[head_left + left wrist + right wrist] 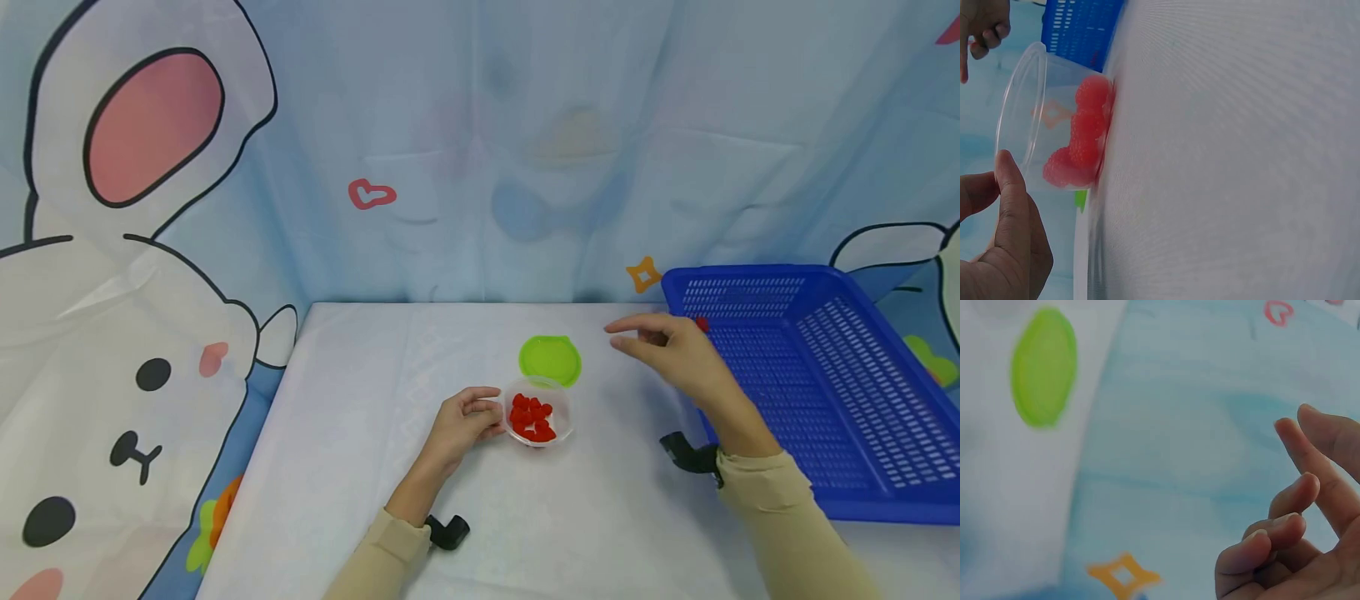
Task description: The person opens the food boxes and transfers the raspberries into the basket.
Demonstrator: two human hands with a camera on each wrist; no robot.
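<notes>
Clear plastic cup [564, 419] noted upright on the white-covered table [600, 525], near its middle; several red raspberries [529, 417] are contained in it, heaped on the bottom. Its rim is pinched at the left side by thumb and finger of the left hand [465, 427]. A bright green round lid [550, 358] is laid flat just behind the cup, its near edge overlapped by the cup in the head view. Right hand [667, 346] is raised at the left edge of a blue plastic basket [810, 417], nothing gripped: thumb and forefinger are extended with a gap between the tips, the other fingers loosely bent. A lone raspberry [702, 324] is seen just past the back of that hand, at the basket's left side. Beige sleeves [787, 517] are worn; the table is backed by a pale blue curtain [480, 108], printed with a white rabbit [187, 333].
</notes>
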